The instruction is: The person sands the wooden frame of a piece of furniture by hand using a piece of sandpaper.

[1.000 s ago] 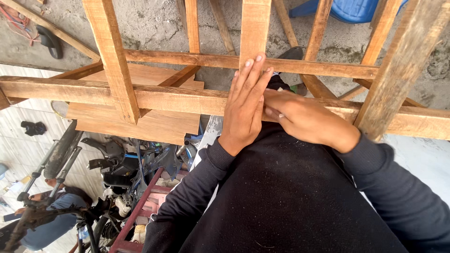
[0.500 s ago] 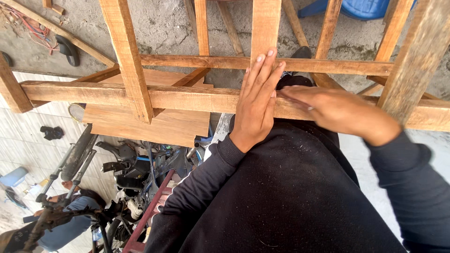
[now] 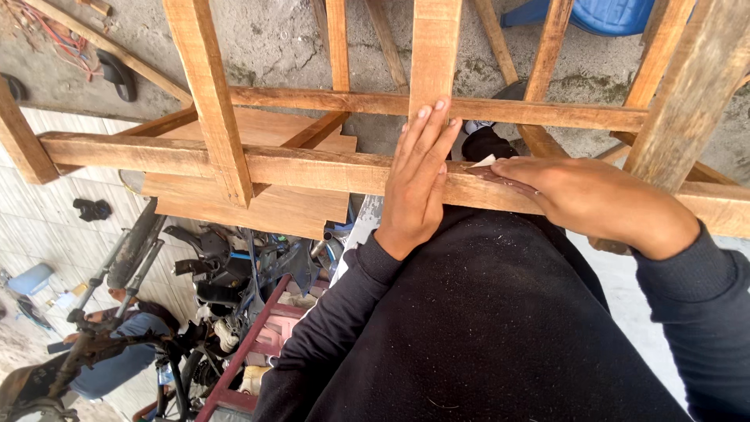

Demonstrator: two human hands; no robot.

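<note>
Nearest the camera, a black-sleeved torso and two arms fill the lower right of the view. Just beyond them, the left hand (image 3: pixel 418 176) is laid flat, palm down and fingers spread long, across the wooden rail (image 3: pixel 312 168) of a timber frame; its fingertips reach up onto an upright slat (image 3: pixel 433 47) above the rail, and nothing is gripped by it. Beside it, to the right and nearly touching, the right hand (image 3: pixel 594 199) is pressed on the same rail with its fingers bent down over a small piece of sandpaper (image 3: pixel 488 166), whose pale corner and dark reddish face are seen under the fingertips. The sandpaper is thus held against the top of the rail, between the two hands and close to the left hand's little finger.

Further out, a second crosspiece (image 3: pixel 547 113) is seen running parallel behind the rail, joined by several slats. Flat wooden boards (image 3: pixel 258 203) are stacked under the frame to the left. Beyond these, a concrete floor (image 3: pixel 273 39) is visible, with a blue plastic chair (image 3: pixel 605 14) at the top edge. At the lower left, a bicycle (image 3: pixel 94 344) and cluttered tools are seen over a tiled floor.
</note>
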